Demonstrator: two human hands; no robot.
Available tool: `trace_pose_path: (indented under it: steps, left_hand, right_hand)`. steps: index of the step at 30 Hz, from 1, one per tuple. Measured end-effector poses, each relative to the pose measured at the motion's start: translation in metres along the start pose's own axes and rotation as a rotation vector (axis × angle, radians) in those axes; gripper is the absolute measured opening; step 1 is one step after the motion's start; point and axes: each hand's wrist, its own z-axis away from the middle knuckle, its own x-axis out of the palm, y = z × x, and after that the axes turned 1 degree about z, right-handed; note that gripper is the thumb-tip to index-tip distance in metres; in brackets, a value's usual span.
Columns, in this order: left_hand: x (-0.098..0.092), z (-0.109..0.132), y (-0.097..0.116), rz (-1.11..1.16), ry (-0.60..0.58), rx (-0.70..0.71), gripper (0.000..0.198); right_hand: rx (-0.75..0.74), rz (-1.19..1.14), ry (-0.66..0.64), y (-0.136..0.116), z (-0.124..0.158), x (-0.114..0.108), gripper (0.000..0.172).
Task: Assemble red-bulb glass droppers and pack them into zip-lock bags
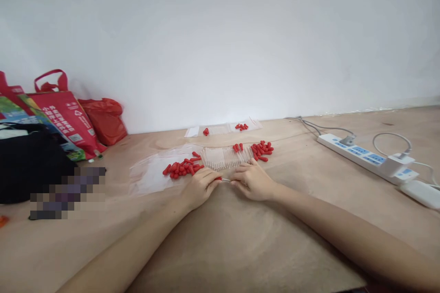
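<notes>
My left hand pinches a red rubber dropper bulb. From the bulb a thin clear dropper tube reaches across to my right hand, whose fingers are closed on its other end. Just beyond my hands, a row of clear tubes lies side by side on the table. A few red bulbs sit at the far ends of tubes in that row. One loose pile of red bulbs lies left of the row. Another red pile shows at its right, beyond my right hand.
A clear plastic bag lies flat under the left pile. Near the wall, another clear bag holds tubes and bulbs. A power strip with plugs and cables is at right. Red shopping bags and a black bag stand left.
</notes>
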Motion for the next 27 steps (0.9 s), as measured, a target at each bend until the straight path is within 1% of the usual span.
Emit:
trace_pose_path:
  steps: [2,3,6,8,9,11,14,17,20,22,24,27]
  left_hand:
    - [-0.004,0.002,-0.007,-0.106,0.041,-0.069,0.023]
    - [-0.007,0.003,-0.01,-0.17,0.059,-0.119,0.026]
    - [-0.014,0.01,-0.021,-0.327,0.06,-0.265,0.025]
    - [-0.018,0.013,-0.025,-0.384,0.033,-0.322,0.021]
    - [-0.018,0.014,-0.027,-0.408,0.019,-0.344,0.019]
    - [-0.019,0.015,-0.028,-0.463,-0.008,-0.383,0.019]
    - [-0.018,0.015,-0.027,-0.549,-0.058,-0.422,0.018]
    - [-0.018,0.014,-0.027,-0.608,-0.083,-0.42,0.018]
    - [-0.017,0.014,-0.028,-0.651,-0.091,-0.397,0.017]
    - [-0.018,0.014,-0.028,-0.67,-0.086,-0.384,0.016]
    - [-0.018,0.013,-0.028,-0.682,-0.083,-0.383,0.015]
    - [-0.018,0.012,-0.027,-0.715,-0.084,-0.38,0.015]
  right_hand:
    - [0.088,0.004,0.004,0.004,-0.002,-0.006,0.021]
    - [0.174,-0.018,0.019,0.009,-0.004,-0.008,0.022]
    - [0.526,-0.091,0.105,0.03,-0.011,-0.009,0.024]
    - [0.732,-0.06,0.165,0.044,-0.017,-0.007,0.023]
    - [0.799,-0.029,0.18,0.049,-0.021,-0.005,0.023]
    - [0.87,0.038,0.172,0.056,-0.028,0.0,0.025]
    - [0.903,0.115,0.109,0.058,-0.038,0.007,0.026]
    - [0.917,0.162,0.059,0.057,-0.044,0.012,0.026]
    - [0.9,0.194,0.066,0.056,-0.044,0.014,0.026]
    - [0.846,0.2,0.11,0.053,-0.044,0.014,0.026]
    - [0.757,0.186,0.147,0.048,-0.044,0.013,0.025]
    - [0.646,0.158,0.121,0.039,-0.048,0.015,0.025]
